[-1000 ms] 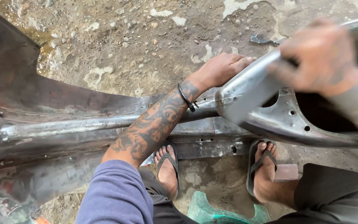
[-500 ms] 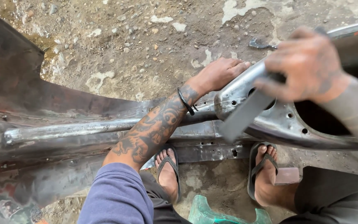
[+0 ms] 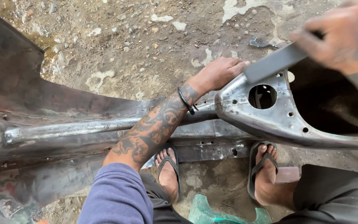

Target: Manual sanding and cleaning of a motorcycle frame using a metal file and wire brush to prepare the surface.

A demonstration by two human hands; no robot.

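Bare-metal vehicle body panel (image 3: 270, 120), lying across the dirt ground (image 3: 146, 37) above the sandalled feet (image 3: 168, 174). Left hand (image 3: 220, 72), forearm stretched forward, pressed flat on the panel's far edge, apparently to steady it. Right hand (image 3: 344, 35), raised and blurred, clenched a flat grey file (image 3: 272, 64) angled down onto the panel's rim.
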